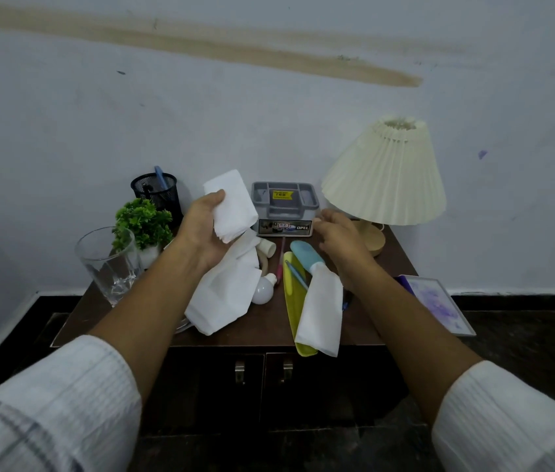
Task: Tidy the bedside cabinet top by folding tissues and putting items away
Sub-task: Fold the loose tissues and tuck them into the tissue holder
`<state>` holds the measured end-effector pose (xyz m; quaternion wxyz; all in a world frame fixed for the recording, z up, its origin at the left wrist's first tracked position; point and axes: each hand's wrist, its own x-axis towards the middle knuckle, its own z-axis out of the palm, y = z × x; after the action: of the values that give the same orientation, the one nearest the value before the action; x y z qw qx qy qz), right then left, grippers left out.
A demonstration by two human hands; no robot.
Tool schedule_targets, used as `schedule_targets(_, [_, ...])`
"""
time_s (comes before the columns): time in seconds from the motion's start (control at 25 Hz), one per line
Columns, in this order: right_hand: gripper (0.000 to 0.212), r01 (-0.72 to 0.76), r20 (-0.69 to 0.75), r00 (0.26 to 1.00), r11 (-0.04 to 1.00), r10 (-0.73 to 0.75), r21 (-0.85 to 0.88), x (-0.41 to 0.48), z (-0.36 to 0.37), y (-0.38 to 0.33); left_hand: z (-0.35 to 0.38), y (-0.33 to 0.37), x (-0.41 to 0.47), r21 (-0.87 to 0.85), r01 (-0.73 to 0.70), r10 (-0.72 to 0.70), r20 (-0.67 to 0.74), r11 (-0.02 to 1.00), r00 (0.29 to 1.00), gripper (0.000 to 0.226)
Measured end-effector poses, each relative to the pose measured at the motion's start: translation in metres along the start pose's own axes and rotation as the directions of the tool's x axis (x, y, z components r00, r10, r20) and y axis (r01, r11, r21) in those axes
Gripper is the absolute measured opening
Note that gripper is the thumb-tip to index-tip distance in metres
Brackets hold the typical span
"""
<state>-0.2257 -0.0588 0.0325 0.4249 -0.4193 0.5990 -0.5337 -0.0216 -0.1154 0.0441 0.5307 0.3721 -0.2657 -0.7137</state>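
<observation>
My left hand (203,229) grips a folded white tissue (233,206), held up above the brown cabinet top (266,321). Under it lies a larger loose tissue (225,294). A third tissue (322,315) lies at the front right, over a yellow-green tray (291,301) that also carries a light blue case (305,257) and a pen. My right hand (341,236) hovers with relaxed, slightly curled fingers near the grey organiser box (284,202) and holds nothing. A white bulb (263,290) and a pink pen (281,258) lie between the tissues.
A cream pleated lamp (385,172) stands at the back right. At the left are a glass tumbler (109,260), a small green plant (143,223) and a black mesh pen cup (158,192). A framed picture (436,301) leans at the right edge. Two cabinet doors are below.
</observation>
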Motion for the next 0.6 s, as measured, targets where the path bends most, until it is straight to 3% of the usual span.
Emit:
schedule_targets(0.2, [0.049, 0.016, 0.024, 1.000, 1.000, -0.016, -0.003, 0.025, 0.002, 0.009, 0.000, 0.000, 0.022, 0.012, 0.028, -0.029, 0.025, 1.000, 0.999, 0.040])
schedule_targets(0.6, [0.039, 0.051, 0.137, 0.990, 0.995, -0.038, -0.090, 0.044, -0.004, 0.016, 0.004, -0.008, 0.042, 0.114, 0.060, -0.061, 0.003, 0.992, 0.998, 0.042])
